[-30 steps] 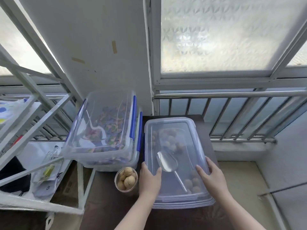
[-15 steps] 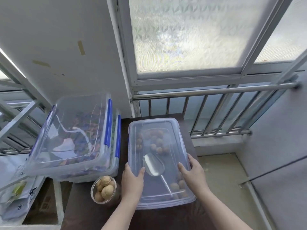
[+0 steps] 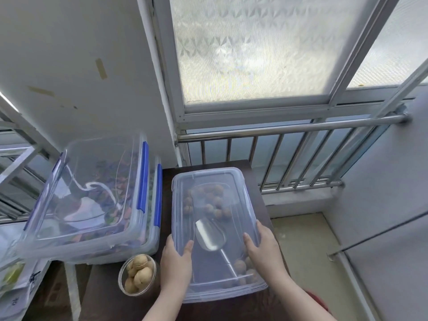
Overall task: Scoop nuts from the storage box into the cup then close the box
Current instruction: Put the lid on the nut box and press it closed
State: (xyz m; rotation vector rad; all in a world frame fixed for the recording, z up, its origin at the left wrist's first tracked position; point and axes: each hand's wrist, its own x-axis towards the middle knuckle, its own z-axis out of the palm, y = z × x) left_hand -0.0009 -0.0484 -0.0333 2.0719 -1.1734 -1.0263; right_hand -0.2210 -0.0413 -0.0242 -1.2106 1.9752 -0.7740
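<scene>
The clear storage box (image 3: 215,232) stands on a dark table (image 3: 104,300) with its translucent lid (image 3: 208,179) lying flat on top. Through the lid I see walnuts (image 3: 212,202) at the far end, a few more near the front, and a metal scoop (image 3: 209,235) resting inside. My left hand (image 3: 176,262) presses on the lid's near left edge and my right hand (image 3: 264,249) on its near right edge, fingers spread flat. A clear cup (image 3: 137,275) full of walnuts stands just left of the box, beside my left hand.
A larger clear bin (image 3: 92,200) with blue latches, stacked on another, fills the left of the table. A metal railing (image 3: 289,156) and frosted window (image 3: 254,47) lie behind. White rack bars (image 3: 20,158) stand at far left; the floor (image 3: 308,251) drops away on the right.
The view has swung right and tilted up, so box and hands sit lower left in frame. Both hands stay on the lid's near edges, hardly shifted on it.
</scene>
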